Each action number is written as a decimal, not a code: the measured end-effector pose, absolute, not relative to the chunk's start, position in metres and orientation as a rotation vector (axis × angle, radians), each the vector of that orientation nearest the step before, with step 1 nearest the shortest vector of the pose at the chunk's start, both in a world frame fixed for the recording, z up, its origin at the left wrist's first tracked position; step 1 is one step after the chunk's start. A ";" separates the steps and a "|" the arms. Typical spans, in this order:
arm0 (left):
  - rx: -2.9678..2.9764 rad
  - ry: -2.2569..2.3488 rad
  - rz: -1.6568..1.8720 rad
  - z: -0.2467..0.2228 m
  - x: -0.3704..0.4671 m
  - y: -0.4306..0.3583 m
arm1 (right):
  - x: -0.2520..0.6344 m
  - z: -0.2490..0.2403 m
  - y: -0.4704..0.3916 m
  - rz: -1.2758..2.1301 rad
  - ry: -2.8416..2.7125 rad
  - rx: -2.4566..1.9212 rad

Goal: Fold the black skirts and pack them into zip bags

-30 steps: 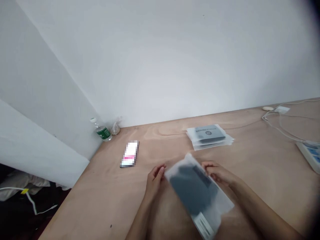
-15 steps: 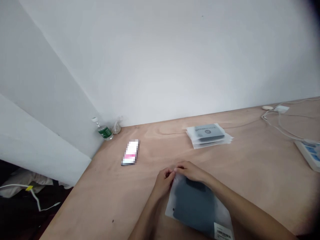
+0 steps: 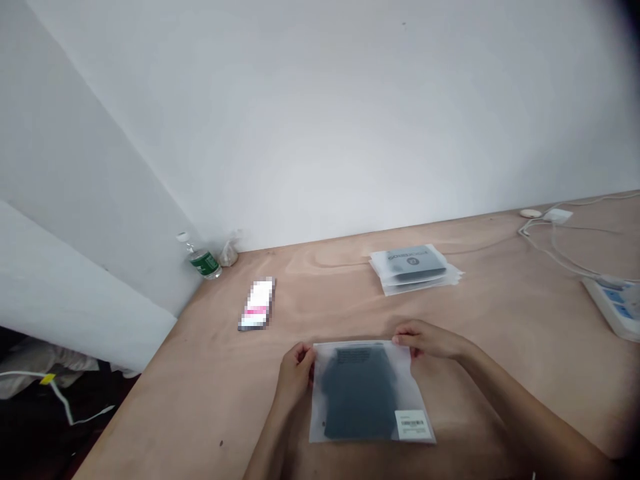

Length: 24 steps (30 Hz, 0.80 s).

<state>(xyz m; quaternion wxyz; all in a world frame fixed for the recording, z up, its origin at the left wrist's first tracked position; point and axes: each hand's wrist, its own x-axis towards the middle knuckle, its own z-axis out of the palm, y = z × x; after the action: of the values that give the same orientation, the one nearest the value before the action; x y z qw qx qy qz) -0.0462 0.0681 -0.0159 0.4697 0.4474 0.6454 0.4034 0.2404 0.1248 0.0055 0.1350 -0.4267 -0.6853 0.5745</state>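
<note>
A frosted plastic bag (image 3: pixel 361 393) with a dark, flat folded item inside is held in front of me, just over the wooden table. Its lower right corner carries a white barcode label (image 3: pixel 413 425). My left hand (image 3: pixel 297 368) pinches the upper left corner between thumb and fingers. At the upper right corner, my right hand (image 3: pixel 425 339) is closed on the bag's edge, thumb on top. Faint printed lines show through near the top edge. What exactly the dark item is cannot be made out.
Further back on the wooden table (image 3: pixel 320 293) lies a stack of similar frosted bags (image 3: pixel 415 267). A phone (image 3: pixel 257 304) lies to the left, with a water bottle (image 3: pixel 204 263) and a small plastic bag (image 3: pixel 229 253) by the wall. White cables and a power strip (image 3: pixel 615 303) are on the right.
My right hand has slid rightward along the top edge to the other corner, away from my left hand. The bag now hangs straighter, spread between both hands.
</note>
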 end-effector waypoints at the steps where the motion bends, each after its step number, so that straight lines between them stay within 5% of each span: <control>1: 1.102 1.605 0.984 -0.015 -0.047 0.067 | 0.244 0.005 0.124 1.681 -1.952 -1.265; 11: 1.164 2.157 0.987 -0.006 -0.080 0.045 | 0.256 -0.013 0.107 1.483 -1.633 -1.519; 18: 1.144 1.729 0.499 0.005 -0.078 0.004 | 0.247 -0.015 0.066 1.883 -1.579 -1.527; 24: 1.231 1.662 0.840 0.014 -0.070 0.038 | 0.223 -0.015 0.068 1.798 -1.431 -1.543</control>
<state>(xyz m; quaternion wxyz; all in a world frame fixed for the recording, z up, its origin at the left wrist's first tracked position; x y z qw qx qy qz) -0.0695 0.0379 0.0142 0.4392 0.4953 0.6689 0.3381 0.2229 0.0677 -0.0145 0.1856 -0.5477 -0.5081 0.6383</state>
